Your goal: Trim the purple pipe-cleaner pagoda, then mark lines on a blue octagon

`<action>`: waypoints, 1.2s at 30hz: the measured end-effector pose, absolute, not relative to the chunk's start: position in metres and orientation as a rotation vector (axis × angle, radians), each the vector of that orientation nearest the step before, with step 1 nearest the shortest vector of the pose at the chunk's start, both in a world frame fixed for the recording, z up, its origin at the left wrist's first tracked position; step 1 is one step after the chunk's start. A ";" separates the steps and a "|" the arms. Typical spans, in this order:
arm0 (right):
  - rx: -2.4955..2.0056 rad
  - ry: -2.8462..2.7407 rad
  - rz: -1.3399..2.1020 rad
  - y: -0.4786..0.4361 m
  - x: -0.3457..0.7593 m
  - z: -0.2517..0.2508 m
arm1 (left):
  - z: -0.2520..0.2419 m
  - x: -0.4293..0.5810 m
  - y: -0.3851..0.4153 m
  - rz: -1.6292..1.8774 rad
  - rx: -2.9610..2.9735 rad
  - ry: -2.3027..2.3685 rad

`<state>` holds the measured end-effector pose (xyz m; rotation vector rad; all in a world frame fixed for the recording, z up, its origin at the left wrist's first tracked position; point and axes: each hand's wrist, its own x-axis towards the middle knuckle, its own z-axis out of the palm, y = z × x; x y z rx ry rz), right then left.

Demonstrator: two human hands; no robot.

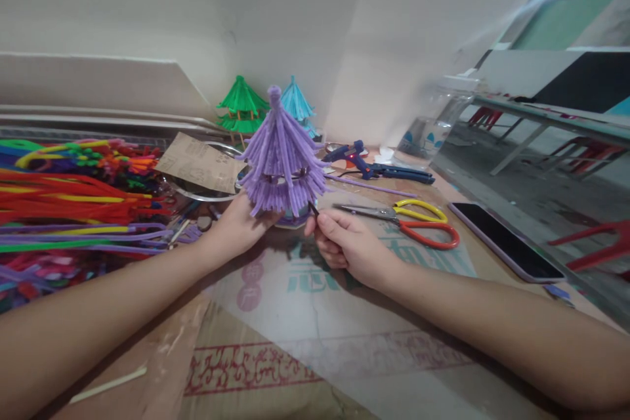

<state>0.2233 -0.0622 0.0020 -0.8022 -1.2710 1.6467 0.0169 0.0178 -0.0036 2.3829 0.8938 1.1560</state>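
Note:
A purple pipe-cleaner pavilion [281, 144] with two tiers of roof stands upright in front of me, tilted slightly. My left hand [253, 223] grips it low on the left side; most of its fingers are hidden under the lower roof. My right hand [347, 239] is closed in a pinch on a thin dark stick [314, 209], whose tip reaches the edge of the lower roof. What kind of tool the stick is, I cannot make out. The pavilion's pale base [291, 223] shows between my hands.
Green [241, 105] and blue pavilions [296, 102] stand behind. Scissors [418, 220], a glue gun [357, 157], dark-handled pliers [401, 174] and a phone [506, 241] lie right. Bundled pipe cleaners [73, 197] fill the left; brown card [201, 164] rests on a metal dish [189, 195].

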 end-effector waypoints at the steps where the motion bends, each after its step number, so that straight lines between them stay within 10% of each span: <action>1: -0.802 -1.269 1.647 -0.062 0.224 0.002 | -0.003 0.017 0.017 1.143 2.377 0.891; 8: -0.918 -1.422 1.531 -0.062 0.222 -0.001 | -0.003 0.019 0.015 1.147 2.306 0.930; 17: -1.388 -2.542 0.408 -0.069 0.244 0.032 | 0.004 0.021 0.004 0.871 2.392 1.213; 23: -1.480 -2.555 0.397 -0.069 0.280 0.066 | 0.060 -0.004 -0.019 0.178 2.572 1.346; 36: -1.372 -2.055 0.688 -0.033 0.230 0.023 | 0.097 -0.041 -0.016 0.211 2.685 1.427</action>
